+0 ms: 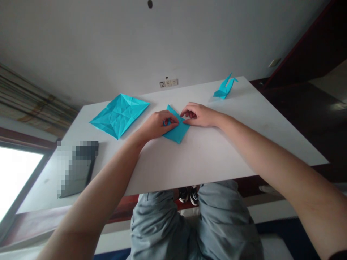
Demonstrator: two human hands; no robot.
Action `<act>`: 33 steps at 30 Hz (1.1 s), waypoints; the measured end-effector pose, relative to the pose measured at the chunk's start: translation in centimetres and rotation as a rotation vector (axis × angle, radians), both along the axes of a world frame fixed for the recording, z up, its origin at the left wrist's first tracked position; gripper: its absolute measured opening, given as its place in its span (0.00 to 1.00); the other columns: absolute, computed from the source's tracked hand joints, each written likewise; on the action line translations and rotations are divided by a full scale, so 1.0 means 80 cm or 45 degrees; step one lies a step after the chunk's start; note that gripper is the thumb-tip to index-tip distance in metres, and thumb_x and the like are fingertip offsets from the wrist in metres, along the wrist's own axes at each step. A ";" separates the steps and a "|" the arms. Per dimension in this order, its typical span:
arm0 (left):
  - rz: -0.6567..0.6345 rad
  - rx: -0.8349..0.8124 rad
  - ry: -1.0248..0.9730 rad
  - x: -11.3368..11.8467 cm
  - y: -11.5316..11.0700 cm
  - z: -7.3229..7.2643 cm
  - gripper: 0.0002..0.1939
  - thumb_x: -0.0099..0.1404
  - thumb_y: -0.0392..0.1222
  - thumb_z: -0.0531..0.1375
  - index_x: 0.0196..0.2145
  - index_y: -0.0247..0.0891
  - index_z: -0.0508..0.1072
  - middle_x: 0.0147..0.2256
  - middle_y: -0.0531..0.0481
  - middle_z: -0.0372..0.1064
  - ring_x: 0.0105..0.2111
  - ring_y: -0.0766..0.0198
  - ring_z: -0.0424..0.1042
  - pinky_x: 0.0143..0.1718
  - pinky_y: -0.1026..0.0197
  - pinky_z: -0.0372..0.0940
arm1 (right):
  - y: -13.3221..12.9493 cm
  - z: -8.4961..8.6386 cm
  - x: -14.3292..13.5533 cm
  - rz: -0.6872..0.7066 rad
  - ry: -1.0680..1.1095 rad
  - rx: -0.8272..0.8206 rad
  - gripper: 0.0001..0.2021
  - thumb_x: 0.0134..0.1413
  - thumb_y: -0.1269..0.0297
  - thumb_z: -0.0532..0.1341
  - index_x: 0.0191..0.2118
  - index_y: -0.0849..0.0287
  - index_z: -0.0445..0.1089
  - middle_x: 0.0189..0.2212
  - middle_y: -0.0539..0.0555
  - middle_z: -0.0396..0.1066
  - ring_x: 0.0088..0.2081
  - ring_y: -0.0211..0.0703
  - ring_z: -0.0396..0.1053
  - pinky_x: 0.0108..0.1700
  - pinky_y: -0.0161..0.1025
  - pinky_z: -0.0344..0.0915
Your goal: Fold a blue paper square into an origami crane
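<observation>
A folded square of blue origami paper point(177, 135) lies on the white table, one corner pointing toward me. My left hand point(161, 123) covers its left side, thumb and fingers closed on the paper near its middle. At the right edge of the same sheet, my right hand point(200, 115) has curled fingers, with thumb and index fingertips on the paper's edge. Some of the folds are hidden under my fingers. To the left lies a larger blue sheet point(119, 115), opened out and covered in creases. A finished blue paper crane point(224, 88) stands at the far right.
The white table point(168, 169) has its back edge near a wall with sockets point(168, 82). A dark flat object point(81, 166), partly pixelated, lies at the table's left. My legs point(162, 224) are below the front edge. A window point(18, 177) is at far left.
</observation>
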State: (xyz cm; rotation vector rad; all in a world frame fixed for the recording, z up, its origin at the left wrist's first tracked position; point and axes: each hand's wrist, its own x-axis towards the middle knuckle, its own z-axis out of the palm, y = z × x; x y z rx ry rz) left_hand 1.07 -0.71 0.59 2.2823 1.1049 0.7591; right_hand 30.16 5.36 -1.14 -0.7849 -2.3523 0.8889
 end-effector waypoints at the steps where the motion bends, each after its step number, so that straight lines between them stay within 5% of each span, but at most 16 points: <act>1: 0.010 -0.013 -0.009 -0.001 0.001 -0.001 0.14 0.73 0.56 0.72 0.45 0.46 0.92 0.42 0.45 0.87 0.38 0.55 0.77 0.45 0.54 0.70 | -0.001 0.001 0.000 -0.015 -0.014 0.002 0.13 0.64 0.54 0.77 0.49 0.52 0.82 0.48 0.56 0.76 0.42 0.50 0.72 0.51 0.50 0.76; 11: 0.076 -0.060 -0.066 0.000 -0.001 -0.003 0.14 0.70 0.56 0.77 0.45 0.45 0.91 0.39 0.46 0.85 0.37 0.55 0.74 0.45 0.54 0.68 | -0.005 0.007 0.004 -0.092 -0.087 -0.023 0.14 0.69 0.50 0.78 0.41 0.52 0.79 0.48 0.56 0.71 0.42 0.50 0.71 0.54 0.50 0.75; 18: 0.041 -0.073 0.025 -0.003 -0.005 0.005 0.27 0.60 0.60 0.85 0.51 0.45 0.91 0.43 0.46 0.82 0.42 0.53 0.77 0.49 0.53 0.71 | -0.001 0.004 0.006 -0.074 -0.074 -0.035 0.10 0.68 0.55 0.78 0.43 0.52 0.80 0.47 0.54 0.70 0.42 0.49 0.70 0.54 0.50 0.74; 26: 0.193 0.021 0.038 -0.011 0.002 -0.003 0.19 0.73 0.50 0.72 0.58 0.42 0.86 0.45 0.45 0.82 0.40 0.54 0.78 0.45 0.55 0.71 | 0.001 0.007 0.005 -0.045 -0.061 -0.016 0.08 0.68 0.57 0.76 0.42 0.53 0.79 0.43 0.53 0.70 0.41 0.48 0.68 0.52 0.49 0.71; 33: 0.304 0.045 -0.011 -0.018 0.012 -0.015 0.23 0.70 0.48 0.76 0.60 0.42 0.82 0.50 0.45 0.83 0.42 0.56 0.78 0.47 0.56 0.73 | -0.001 0.007 0.005 -0.062 -0.047 -0.051 0.10 0.64 0.55 0.77 0.43 0.53 0.81 0.46 0.56 0.74 0.42 0.51 0.70 0.52 0.50 0.73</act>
